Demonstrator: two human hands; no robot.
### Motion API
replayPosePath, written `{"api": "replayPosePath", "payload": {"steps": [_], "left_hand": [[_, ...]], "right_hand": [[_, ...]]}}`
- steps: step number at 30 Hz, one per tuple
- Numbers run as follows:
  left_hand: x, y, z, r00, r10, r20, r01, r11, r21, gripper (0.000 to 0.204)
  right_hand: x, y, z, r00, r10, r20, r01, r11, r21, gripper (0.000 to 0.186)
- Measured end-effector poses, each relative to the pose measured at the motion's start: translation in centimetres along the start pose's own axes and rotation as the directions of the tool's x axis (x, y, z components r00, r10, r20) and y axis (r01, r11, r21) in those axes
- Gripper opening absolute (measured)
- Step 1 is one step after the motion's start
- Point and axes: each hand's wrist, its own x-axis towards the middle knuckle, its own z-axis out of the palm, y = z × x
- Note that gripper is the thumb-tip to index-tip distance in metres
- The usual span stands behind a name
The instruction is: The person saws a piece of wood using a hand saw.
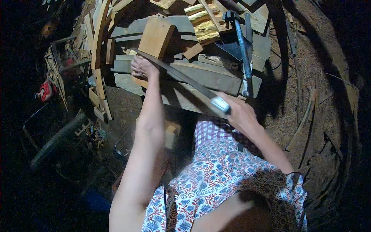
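My right hand [241, 114] is closed around the pale handle of a handsaw [185, 78]. The saw's long blade slants up and left across the plank bench [212, 79], its far end passing just beside my left hand [143, 69]. The fingers of that hand are curled down on a light piece of wood [140, 82] at the bench's near left; part of this piece is hidden under the hand. Right behind the blade's far end stands a thick wooden block [155, 36]. Whether the teeth touch wood cannot be made out.
On the bench's right lies a blue-shafted tool [242, 46] with a dark head. Behind are rough yellowish wood pieces [203, 25] and a small offcut [193, 51]. A curved wooden strip [98, 50] borders the left side. Scrap wood [305, 118] lies on the ground at right.
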Motion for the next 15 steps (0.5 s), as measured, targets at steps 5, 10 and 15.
{"api": "replayPosePath", "payload": {"steps": [5, 10, 15], "left_hand": [[-0.6, 1.1, -1.0, 0.998, -0.029, 0.047, 0.028, 0.999, 0.021, 0.036], [-0.7, 1.8, -0.1, 0.999, 0.041, -0.034, -0.039, 0.998, 0.049, 0.021], [-0.4, 1.8, -0.9, 0.999, -0.003, 0.036, 0.000, 0.996, 0.090, 0.018]], "right_hand": [[-3.9, 2.9, 0.6, 0.997, 0.082, -0.002, -0.082, 0.997, 0.004, 0.064], [7.2, -0.8, 3.4, 1.000, -0.015, 0.002, 0.015, 1.000, 0.023, 0.051], [6.2, -1.1, 4.8, 0.993, -0.083, -0.087, 0.086, 0.996, 0.036, 0.058]]}}
